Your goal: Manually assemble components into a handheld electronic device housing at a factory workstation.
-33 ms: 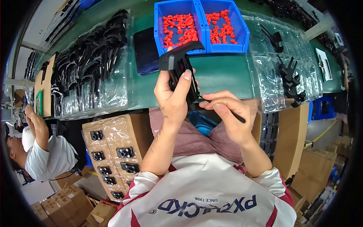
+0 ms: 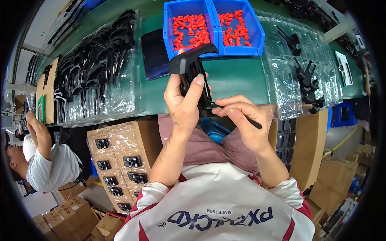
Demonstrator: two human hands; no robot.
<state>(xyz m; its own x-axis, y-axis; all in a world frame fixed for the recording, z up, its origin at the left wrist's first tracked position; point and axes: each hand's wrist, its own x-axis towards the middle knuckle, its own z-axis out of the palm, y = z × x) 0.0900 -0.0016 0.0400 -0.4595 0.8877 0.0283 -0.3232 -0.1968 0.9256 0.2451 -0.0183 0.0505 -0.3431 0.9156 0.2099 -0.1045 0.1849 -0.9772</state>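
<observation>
A black plastic bracket [image 2: 185,65] with a wide curved head and ribbed legs is held up over the near table edge. My left hand [image 2: 183,102] is closed around it, thumb pressed along its legs. My right hand [image 2: 249,122] pinches a thin tool with a black handle [image 2: 253,123]. The thin front end of this tool meets the lower end of the bracket; the exact contact is too small to make out, and so is the tool's kind.
Two blue bins [image 2: 242,51] of small red parts stand behind the bracket. A black tray [image 2: 155,56] lies beside them. Many black brackets [image 2: 96,60] cover the left; a few more [image 2: 307,80] rest on clear plastic at right. Cartons flank my legs. A co-worker [image 2: 52,164] sits at left.
</observation>
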